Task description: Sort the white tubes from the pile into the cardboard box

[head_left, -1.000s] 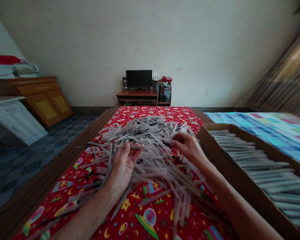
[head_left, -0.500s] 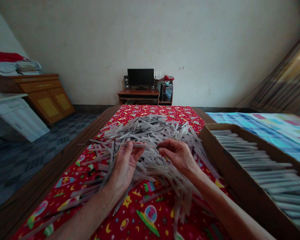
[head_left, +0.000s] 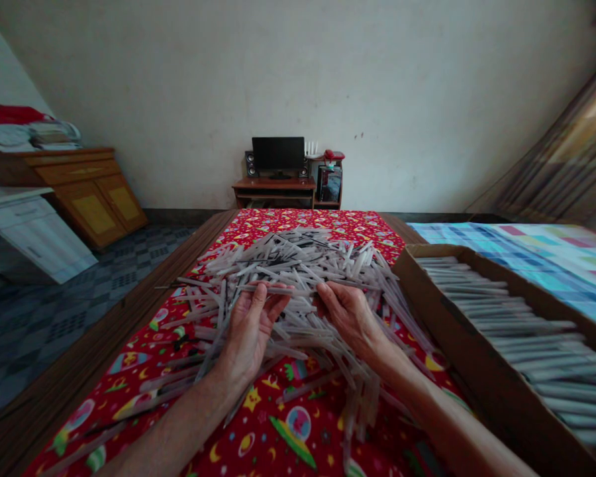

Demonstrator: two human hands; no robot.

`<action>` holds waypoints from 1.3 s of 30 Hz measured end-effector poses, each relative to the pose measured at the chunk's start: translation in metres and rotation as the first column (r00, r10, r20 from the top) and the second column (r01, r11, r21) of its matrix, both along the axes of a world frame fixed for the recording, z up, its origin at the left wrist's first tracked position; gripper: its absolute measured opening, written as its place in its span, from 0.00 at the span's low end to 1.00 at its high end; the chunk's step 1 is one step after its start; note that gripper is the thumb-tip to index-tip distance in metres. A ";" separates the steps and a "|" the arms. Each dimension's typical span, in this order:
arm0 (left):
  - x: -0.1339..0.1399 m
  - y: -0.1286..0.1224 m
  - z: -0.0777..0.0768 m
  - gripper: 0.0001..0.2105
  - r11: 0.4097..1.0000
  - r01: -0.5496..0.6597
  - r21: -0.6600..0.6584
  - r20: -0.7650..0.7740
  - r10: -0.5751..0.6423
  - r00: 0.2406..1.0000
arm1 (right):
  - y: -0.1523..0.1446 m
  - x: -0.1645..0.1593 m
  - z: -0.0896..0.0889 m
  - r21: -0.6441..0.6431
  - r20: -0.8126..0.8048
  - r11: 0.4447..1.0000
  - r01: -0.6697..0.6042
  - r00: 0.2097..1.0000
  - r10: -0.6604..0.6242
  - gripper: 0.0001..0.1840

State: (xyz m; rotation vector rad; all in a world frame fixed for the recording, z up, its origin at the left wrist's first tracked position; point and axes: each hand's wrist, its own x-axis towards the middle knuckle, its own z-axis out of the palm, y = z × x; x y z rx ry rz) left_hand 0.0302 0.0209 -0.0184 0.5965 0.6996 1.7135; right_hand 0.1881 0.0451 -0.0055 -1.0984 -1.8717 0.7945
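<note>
A slim translucent whitish tube lies level between my two hands. My left hand grips its left part, thumb on top and fingers beneath. At the tube's right end, the thumb and fingers of my right hand are pinched together; the tip inside them is hidden. Behind and below both hands spreads a loose heap of similar tubes, with thin dark pieces among them. The heap lies on a red patterned cloth.
On the right, a long cardboard box holds rows of similar tubes. Beyond it lies a checked blue cloth. A desk with a monitor stands by the far wall; a wooden cabinet and white desk are on the left.
My right hand has turned over, knuckles now more upward, and closed around the tube's right end. My left hand keeps its grip on the tube almost unmoved.
</note>
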 end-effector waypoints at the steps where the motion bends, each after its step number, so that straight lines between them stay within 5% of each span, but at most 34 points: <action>1: -0.001 0.000 0.000 0.08 1.000 -0.002 0.005 0.000 0.002 1.000 | 0.000 0.000 0.000 -0.016 -0.015 1.000 -0.021 1.000 0.020 0.23; 8: -0.002 0.001 -0.002 0.08 1.000 -0.009 0.008 -0.012 0.009 1.000 | 0.001 0.003 0.002 0.016 0.020 1.000 -0.013 1.000 0.013 0.13; 28: -0.001 0.000 -0.002 0.09 1.000 0.000 -0.025 -0.002 0.000 1.000 | 0.002 0.002 0.003 0.028 0.064 1.000 -0.004 0.998 0.003 0.24; 39: 0.003 -0.004 -0.003 0.08 0.999 0.050 0.003 -0.038 -0.050 0.998 | 0.000 0.001 -0.002 -0.196 0.045 0.981 -0.008 0.999 0.017 0.34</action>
